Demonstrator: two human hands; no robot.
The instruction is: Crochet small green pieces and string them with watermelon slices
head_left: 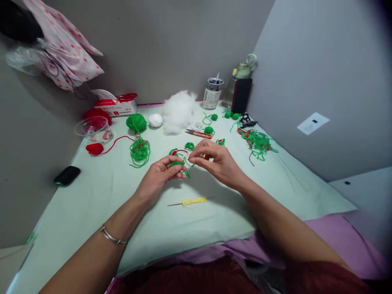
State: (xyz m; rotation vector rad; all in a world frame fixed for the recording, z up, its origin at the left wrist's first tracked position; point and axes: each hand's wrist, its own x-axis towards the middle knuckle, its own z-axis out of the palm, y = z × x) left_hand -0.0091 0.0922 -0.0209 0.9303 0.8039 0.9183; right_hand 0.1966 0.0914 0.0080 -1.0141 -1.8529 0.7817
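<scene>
My left hand pinches a small green crocheted piece between thumb and fingers, and green yarn hangs below it. Just to the right, my right hand is closed, thumb and forefinger pressed together by a thin green strand; whether they hold yarn or a needle is too small to tell. Behind the fingers lie a red and green piece and a small green crocheted piece. A crochet hook with a yellow handle rests on the table nearer to me.
Behind my hands are thread snips, white stuffing and a green yarn ball. Loose green yarn lies left, tangled scraps right. A plastic tub, pen tin, bottle and phone stand farther back.
</scene>
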